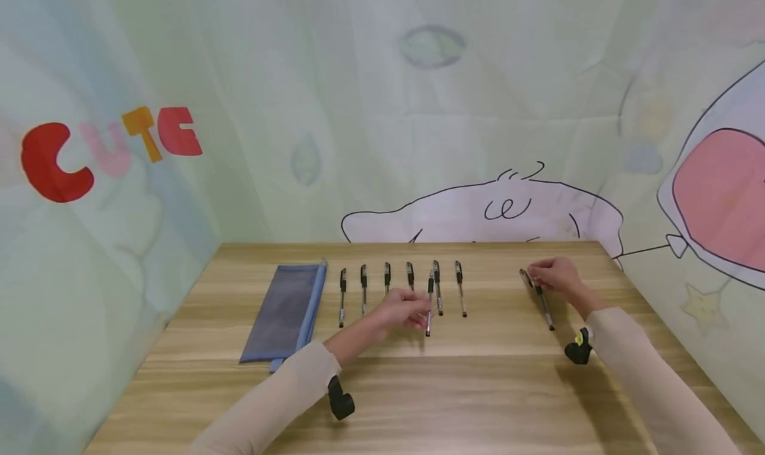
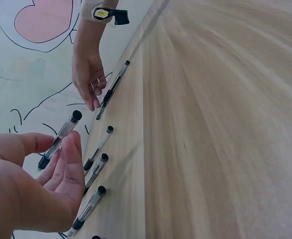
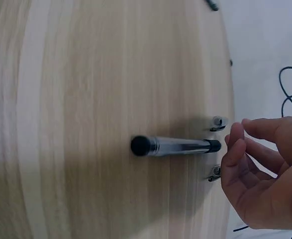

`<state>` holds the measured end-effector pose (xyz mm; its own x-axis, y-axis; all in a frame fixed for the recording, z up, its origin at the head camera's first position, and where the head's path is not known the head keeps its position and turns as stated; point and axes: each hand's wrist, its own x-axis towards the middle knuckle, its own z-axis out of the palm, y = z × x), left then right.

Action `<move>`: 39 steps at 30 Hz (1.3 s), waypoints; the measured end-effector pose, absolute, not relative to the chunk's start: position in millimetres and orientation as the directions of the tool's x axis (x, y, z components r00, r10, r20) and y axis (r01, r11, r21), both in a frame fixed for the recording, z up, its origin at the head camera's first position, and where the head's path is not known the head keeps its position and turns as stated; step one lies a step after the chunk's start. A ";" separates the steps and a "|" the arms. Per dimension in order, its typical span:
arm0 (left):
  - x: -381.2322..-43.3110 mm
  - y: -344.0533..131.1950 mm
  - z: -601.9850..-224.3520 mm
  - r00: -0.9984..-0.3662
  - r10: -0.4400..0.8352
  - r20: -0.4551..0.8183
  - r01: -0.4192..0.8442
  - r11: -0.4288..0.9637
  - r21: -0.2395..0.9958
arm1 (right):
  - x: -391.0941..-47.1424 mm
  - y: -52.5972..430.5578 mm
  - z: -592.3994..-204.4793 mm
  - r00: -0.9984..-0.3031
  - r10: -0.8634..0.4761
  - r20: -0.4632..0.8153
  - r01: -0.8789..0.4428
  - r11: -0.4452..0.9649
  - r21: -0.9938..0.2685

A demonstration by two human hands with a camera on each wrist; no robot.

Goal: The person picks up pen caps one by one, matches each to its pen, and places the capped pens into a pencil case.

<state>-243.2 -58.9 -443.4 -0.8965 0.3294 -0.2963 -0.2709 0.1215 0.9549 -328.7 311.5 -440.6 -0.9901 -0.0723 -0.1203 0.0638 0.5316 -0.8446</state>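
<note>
"What does the head camera give us?"

"A wooden worktop [image 1: 478, 388], with six pens [image 1: 342, 299] lying in a row toward its far edge. The person's left hand [image 1: 402, 309] is just in front of them, its grip clamped on a seventh pen [image 1: 430, 286]."

"And out to the sides?"

"A blue-edged mesh pouch [image 1: 277, 312] lies flat between that row and the left edge. Toward the right edge, the right hand [image 1: 558, 275] is at the upper end of a slanting pen [image 1: 544, 309], whose other end points at the near edge."

"How about the left wrist view?"

"The seventh pen is plain there: pinched between thumb and fingers, tilted, up off the worktop. Three pens of the row lie just past it, near the far edge. Farther along, the right hand's fingers hang loosely bent, the tips just beside the slanting pen."

"Then the right wrist?"

"The slanting pen has its dark plug toward the near edge and its dark front part toward the far edge. Two small clipped pieces [image 3: 219, 122] flank that front part; caps, perhaps, but they're too blurred to be sure. Thumb and forefinger come close together beside them, with nothing I can see clamped in that grip."
</note>
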 end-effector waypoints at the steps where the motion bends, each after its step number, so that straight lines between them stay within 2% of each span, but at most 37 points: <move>1: -241.9 -60.4 -444.0 -0.895 0.332 -0.299 -0.274 0.122 0.954 | -329.9 310.3 -441.6 -0.993 -0.064 -0.099 0.043 0.590 -0.806; 6: -239.5 -64.1 -445.3 -0.895 0.329 -0.302 -0.274 0.128 0.953 | -336.9 305.5 -445.6 -0.994 -0.100 -0.041 -0.049 0.753 -0.656; 20: -239.5 -60.4 -445.0 -0.892 0.319 -0.320 -0.297 0.120 0.947 | -343.1 293.4 -449.3 -0.989 -0.149 -0.011 -0.119 0.830 -0.545; 24: -239.9 -57.5 -444.2 -0.884 0.340 -0.320 -0.302 0.106 0.947 | -342.9 281.7 -442.6 -0.983 -0.165 -0.078 -0.069 0.733 -0.676; 28: -242.2 -52.2 -445.2 -0.875 0.366 -0.316 -0.299 0.104 0.948 | -338.7 264.7 -429.6 -0.961 -0.180 -0.208 0.071 0.569 -0.819; 32: -242.0 -45.9 -446.3 -0.872 0.371 -0.318 -0.304 0.098 0.948 | -333.9 245.4 -417.3 -0.931 -0.237 -0.276 0.142 0.462 -0.876; 39: -244.3 -23.9 -445.4 -0.872 0.368 -0.323 -0.312 0.090 0.946 | -327.9 223.8 -407.2 -0.913 -0.294 -0.282 0.177 0.337 -0.925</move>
